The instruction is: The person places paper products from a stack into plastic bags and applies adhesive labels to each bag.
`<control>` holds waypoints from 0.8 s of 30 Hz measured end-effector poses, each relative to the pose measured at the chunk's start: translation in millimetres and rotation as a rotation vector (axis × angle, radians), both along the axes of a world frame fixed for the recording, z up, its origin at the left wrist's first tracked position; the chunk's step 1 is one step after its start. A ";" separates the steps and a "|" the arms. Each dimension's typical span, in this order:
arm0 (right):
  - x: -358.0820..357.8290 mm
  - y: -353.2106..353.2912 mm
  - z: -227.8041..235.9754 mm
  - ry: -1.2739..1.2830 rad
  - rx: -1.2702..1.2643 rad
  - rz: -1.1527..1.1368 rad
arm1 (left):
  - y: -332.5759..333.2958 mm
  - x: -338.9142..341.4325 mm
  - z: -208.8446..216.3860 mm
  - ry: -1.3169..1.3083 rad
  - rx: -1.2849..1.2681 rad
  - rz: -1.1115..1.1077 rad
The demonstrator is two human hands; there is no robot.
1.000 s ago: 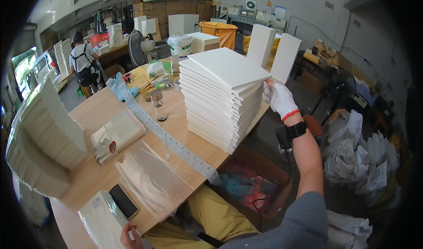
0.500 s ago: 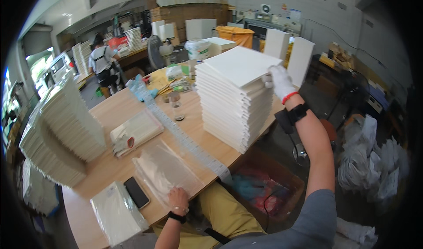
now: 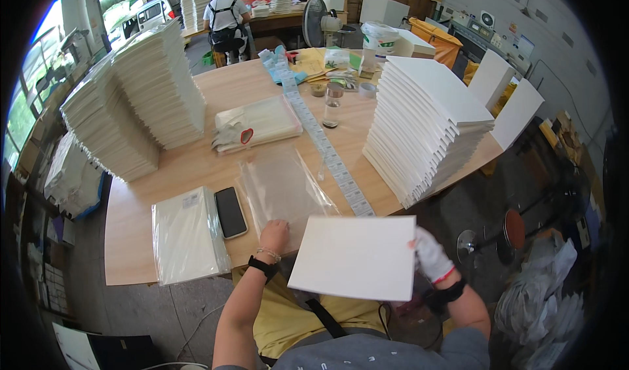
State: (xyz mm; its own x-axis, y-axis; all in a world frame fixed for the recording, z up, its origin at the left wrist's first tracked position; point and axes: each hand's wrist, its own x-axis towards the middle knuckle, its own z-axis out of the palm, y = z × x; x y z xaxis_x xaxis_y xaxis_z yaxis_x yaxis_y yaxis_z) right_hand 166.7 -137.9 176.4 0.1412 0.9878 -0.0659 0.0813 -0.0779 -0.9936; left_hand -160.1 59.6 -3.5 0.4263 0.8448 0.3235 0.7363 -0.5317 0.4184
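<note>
My right hand (image 3: 432, 255), in a white glove with a red cuff, grips the right edge of a flat white board (image 3: 357, 257). The board hangs over my lap at the table's front edge, partly covering the near corner of the clear plastic bags. My bare left hand (image 3: 274, 234) has its fingers curled at the near edge of those clear plastic bags (image 3: 282, 180), which lie flat on the table. To the right stands a tall stack of white boards (image 3: 416, 128). A black phone (image 3: 231, 211) and a plastic-wrapped white pack (image 3: 187, 236) lie left of my left hand.
Tall white stacks (image 3: 160, 85) stand at the table's left. A label strip (image 3: 335, 164) runs across the middle, beside a glass (image 3: 332, 108). A glove rests on more plastic bags (image 3: 272, 122). A fan (image 3: 316, 21) and a seated person (image 3: 226, 19) are farther back.
My right hand has come from the top of the right stack down to my lap, bringing one white board. My left hand stays at the bags; the view has turned.
</note>
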 end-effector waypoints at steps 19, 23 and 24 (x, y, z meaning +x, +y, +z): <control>-56.3 3.3 -92.9 0.643 -0.197 -0.326 | -46.2 2.3 41.7 -0.824 -0.854 0.177; -62.7 -3.8 -92.7 0.809 -0.262 -0.277 | -73.5 53.5 14.0 -1.197 -0.505 0.143; -67.4 -3.5 -92.2 0.822 -0.260 -0.232 | -66.6 60.1 -17.4 -1.232 -0.617 0.108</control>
